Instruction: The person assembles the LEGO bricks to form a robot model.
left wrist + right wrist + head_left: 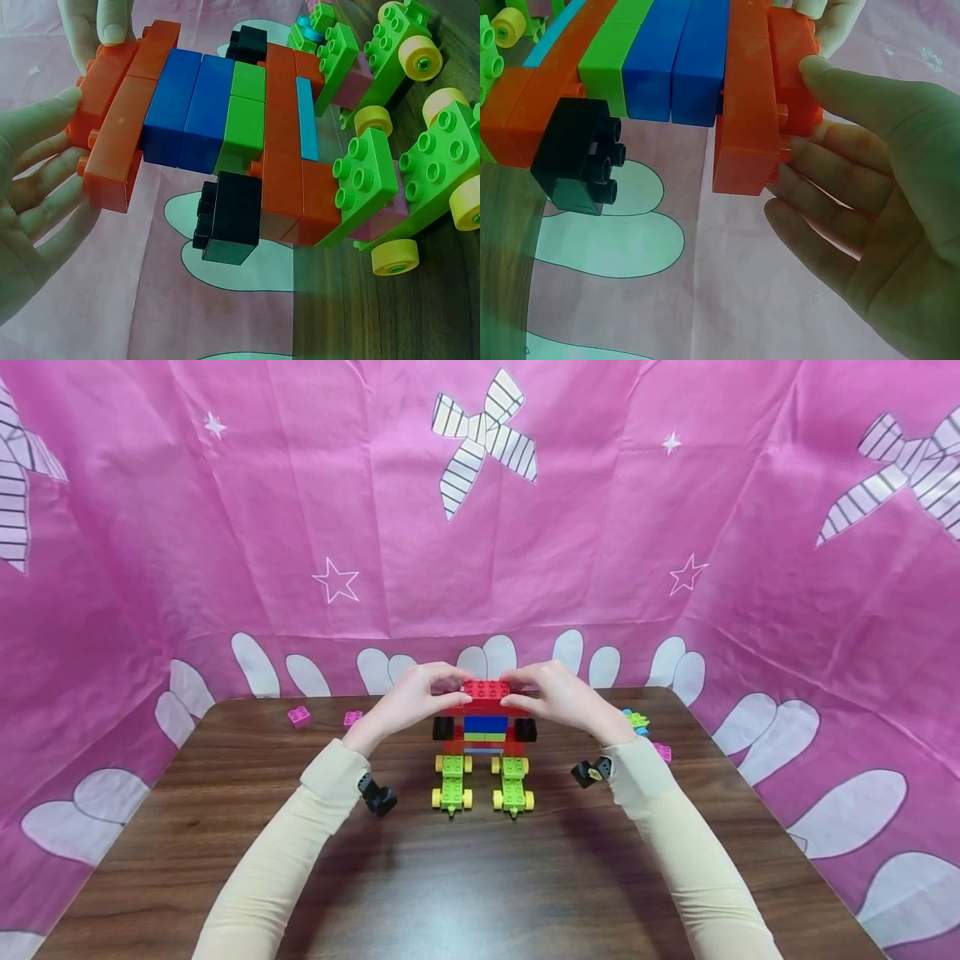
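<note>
A tall toy-brick figure stands on two green wheeled bases [452, 787] with yellow wheels. Blue bricks [176, 109] form its middle, over a green layer, with red bricks [281, 142] lower down. Black bricks [443, 728] jut out at both sides. Across the top lies a red row [746, 105], with a red brick [487, 690] on it. My left hand [408, 700] pinches this top brick from the left, thumb on its near face and fingers behind. From the right, my right hand [557, 697] grips the same brick, its thumb also in front.
Pink bricks [298, 717] lie toward the back left of the brown wooden table [480, 877]. Beyond my right wrist are a green and blue piece [636, 720] and another pink brick [662, 752]. A pink patterned cloth [600, 568] hangs behind the table.
</note>
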### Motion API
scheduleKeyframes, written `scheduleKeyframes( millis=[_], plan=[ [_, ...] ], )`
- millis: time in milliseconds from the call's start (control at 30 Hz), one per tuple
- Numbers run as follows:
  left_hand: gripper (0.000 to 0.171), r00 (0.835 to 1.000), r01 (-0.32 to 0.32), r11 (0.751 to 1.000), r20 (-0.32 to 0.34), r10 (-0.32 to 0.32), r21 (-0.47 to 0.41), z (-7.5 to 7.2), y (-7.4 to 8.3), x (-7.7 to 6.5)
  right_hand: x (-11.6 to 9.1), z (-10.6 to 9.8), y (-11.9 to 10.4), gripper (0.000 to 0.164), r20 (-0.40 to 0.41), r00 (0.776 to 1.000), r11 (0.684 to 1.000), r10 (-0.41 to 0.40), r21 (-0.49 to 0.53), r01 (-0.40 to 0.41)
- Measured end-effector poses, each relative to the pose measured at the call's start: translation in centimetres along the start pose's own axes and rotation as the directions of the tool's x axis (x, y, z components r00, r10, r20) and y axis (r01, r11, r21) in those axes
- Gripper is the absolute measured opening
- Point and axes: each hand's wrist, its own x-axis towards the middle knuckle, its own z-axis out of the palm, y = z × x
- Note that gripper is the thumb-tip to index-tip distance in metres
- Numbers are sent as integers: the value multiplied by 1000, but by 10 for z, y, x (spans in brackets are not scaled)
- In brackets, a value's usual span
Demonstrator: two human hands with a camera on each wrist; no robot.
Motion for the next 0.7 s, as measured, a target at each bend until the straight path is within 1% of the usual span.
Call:
scheduleKeyframes(
  millis=[333, 500, 700],
  plan=[
    [36, 1000, -3, 999, -2, 3, 53, 1, 0, -1, 0, 3, 1, 36, -4, 1000, 1000, 16, 0, -16],
    [34, 1000, -18, 998, -4, 18, 59, 1, -1, 0, -1, 2, 1, 38, -22, 1000, 999, -1, -36, 0],
    [36, 1000, -8, 999, -5, 8, 43, 2, 0, 0, -3, 3, 1, 39, -33, 999, 999, -7, -51, 6]
  ],
)
